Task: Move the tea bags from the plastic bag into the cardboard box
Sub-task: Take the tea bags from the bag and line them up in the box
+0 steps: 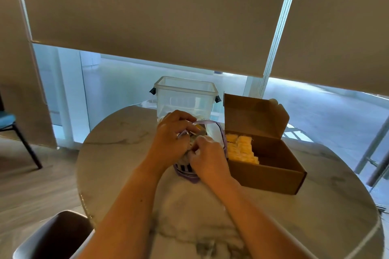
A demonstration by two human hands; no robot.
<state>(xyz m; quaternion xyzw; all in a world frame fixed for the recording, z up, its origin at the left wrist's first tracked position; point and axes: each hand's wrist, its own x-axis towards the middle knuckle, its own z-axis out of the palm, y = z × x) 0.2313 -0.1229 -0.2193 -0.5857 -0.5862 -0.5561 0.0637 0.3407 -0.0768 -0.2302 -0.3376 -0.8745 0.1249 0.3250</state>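
Observation:
A clear plastic bag [212,130] with a purple zip rim and striped base stands on the round marble table [273,216], mouth open. My left hand [170,139] grips its left rim, fingers curled over the edge. My right hand [208,160] holds the bag's front at the mouth, fingers curled; what they pinch is hidden. One yellow tea bag [198,126] shows inside the bag. To the right stands the open cardboard box [271,166], lid up, with several yellow tea bags [240,149] packed in its left half.
An empty clear plastic bin [185,96] with dark handles stands just behind the bag. A dark chair back [52,235] is at the lower left, another chair [12,124] at the far left. Window blinds hang beyond the table.

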